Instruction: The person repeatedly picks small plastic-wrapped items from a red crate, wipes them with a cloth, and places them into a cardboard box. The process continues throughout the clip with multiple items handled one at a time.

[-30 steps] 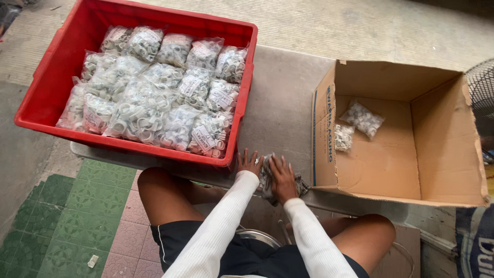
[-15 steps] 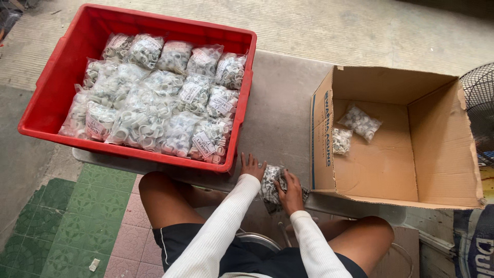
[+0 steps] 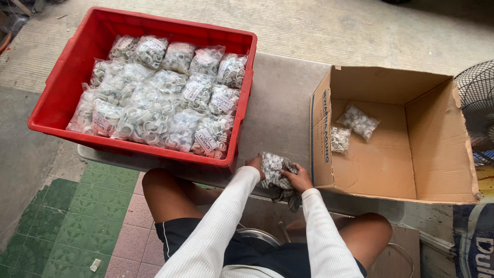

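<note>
Both hands meet at the near edge of a grey table [image 3: 280, 103]. My left hand [image 3: 254, 163] and my right hand [image 3: 298, 180] together hold a clear plastic bag of small grey rings [image 3: 272, 166], over a checked cloth [image 3: 283, 190] that hangs off the table edge. A red plastic crate [image 3: 72, 67] full of several such bags stands to the left. An open cardboard box [image 3: 411, 154] lies to the right, with two bags [image 3: 357, 121] inside it.
A fan grille [image 3: 476, 108] stands at the far right edge. My bare knees and dark shorts are below the table. Green and pink floor tiles [image 3: 67, 221] lie at the lower left, concrete floor beyond the table.
The hands have lifted the bag of rings slightly and turned it upward between them; the view has shifted a little to the left.
</note>
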